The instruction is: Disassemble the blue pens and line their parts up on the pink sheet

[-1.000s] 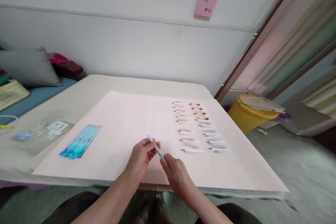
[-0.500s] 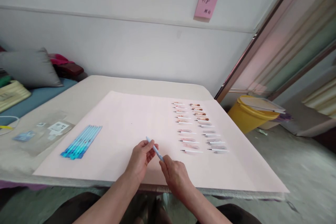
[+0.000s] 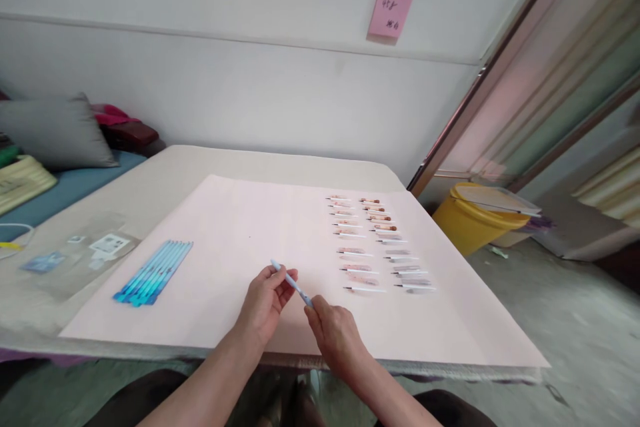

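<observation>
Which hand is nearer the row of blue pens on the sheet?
Left: the left hand grips the pale pen, right of the blue pens; the right hand holds that pen's near end, farther right.

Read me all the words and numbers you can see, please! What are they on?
"45", then a loopy mark, maybe "g" or "8": handwritten on the pink note on the wall.
Below that, on the same note: handwritten characters, too blurred to read surely.
White label by the clear bag: print too small to read.
Pale blue pen: dark marks, too small to read.
</observation>
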`<state>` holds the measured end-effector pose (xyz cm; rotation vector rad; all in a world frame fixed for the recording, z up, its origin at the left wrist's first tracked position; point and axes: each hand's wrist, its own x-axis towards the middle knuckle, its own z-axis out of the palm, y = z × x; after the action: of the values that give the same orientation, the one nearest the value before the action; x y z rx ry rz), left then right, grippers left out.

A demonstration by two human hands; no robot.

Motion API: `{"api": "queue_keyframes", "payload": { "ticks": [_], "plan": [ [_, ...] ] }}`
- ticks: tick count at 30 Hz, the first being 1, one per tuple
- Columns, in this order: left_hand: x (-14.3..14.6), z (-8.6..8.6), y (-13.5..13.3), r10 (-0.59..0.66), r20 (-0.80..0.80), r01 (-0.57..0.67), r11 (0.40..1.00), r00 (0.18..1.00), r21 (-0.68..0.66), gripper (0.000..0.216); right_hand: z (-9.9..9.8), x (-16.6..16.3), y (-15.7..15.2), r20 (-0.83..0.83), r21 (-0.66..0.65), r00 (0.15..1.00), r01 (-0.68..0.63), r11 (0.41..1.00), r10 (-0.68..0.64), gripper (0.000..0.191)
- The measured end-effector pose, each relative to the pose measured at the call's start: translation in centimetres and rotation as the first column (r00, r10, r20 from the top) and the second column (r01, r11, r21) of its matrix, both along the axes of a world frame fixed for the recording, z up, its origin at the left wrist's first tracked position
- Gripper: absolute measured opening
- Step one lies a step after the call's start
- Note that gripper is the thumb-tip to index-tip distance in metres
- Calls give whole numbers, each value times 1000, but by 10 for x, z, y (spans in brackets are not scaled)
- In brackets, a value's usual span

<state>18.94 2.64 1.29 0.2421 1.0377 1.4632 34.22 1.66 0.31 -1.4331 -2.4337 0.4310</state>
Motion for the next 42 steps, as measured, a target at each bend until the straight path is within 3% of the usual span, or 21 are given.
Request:
{"api": "queue_keyframes", "payload": {
  "ticks": [8,13,17,23,32,36,42],
  "plan": [
    [-10,0,7,104,-17,-104,993,994,-46,10,7,3,-1,-35,-68,999,-33,997,31,25],
    [-18,0,12,155,9,-155,987,988,-38,9,13,10,6,-202,-155,979,-15,988,-17,27],
    [-8,-1,7,82,19,-81,997,996,-13,10,12,11,13,-427,-329,888,25,944,-172,30],
    [20,-4,-8,-63,54,61,998,997,35,13,1,0,11,-618,-586,697,-101,804,-364,24],
    [-6,-5,8,176,90,-173,984,980,-42,11,15,12,22,-673,-711,474,-202,674,-568,16],
    [-14,-7,11,218,113,-214,976,969,-49,11,19,19,26,-692,-707,418,-229,669,-588,18],
    [4,-4,0,50,81,-42,994,995,-101,8,19,16,26,-695,-695,412,-179,696,-589,21]
  ]
}}
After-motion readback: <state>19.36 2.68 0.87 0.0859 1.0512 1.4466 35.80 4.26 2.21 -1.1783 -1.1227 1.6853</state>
